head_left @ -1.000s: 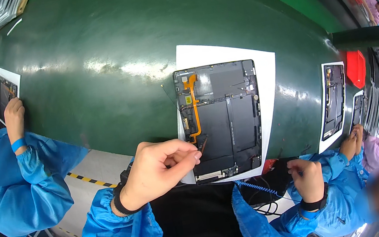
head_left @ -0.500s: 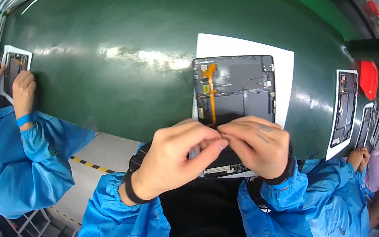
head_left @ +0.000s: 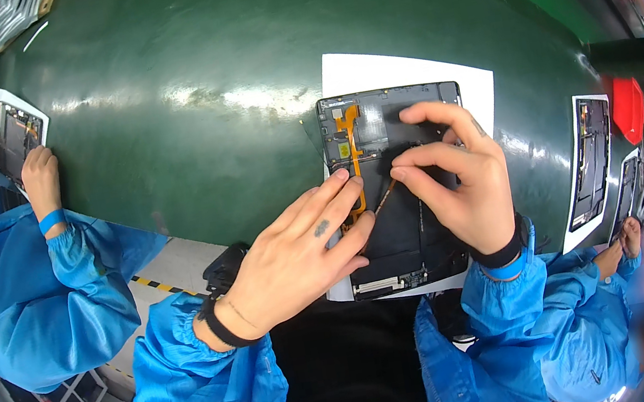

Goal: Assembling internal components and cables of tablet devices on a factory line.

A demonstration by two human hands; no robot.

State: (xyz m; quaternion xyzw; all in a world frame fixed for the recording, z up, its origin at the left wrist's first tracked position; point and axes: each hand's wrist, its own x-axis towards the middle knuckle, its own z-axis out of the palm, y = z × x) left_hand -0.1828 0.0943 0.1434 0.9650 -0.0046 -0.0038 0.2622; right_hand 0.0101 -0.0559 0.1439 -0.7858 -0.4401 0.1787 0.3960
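An opened tablet housing, dark grey with its inside facing up, lies on a white sheet before me. An orange flex cable runs down its left side. My left hand rests on the housing's left edge, fingers stretched out and partly covering the cable. Over the middle, my right hand pinches the upper end of a thin copper-coloured strip between thumb and index finger, its other fingers raised. The strip slants down to the left, towards my left hand's fingers, which hide its lower end.
On the green table, another opened tablet lies on white sheets at the right, beside a red bin. A co-worker in blue handles a tablet at the left. Another co-worker's hands are at the lower right.
My hands, together over the tablet's lower part before, have moved apart. The left now lies flat on the housing; the right has risen to the right, pinching the strip that now shows.
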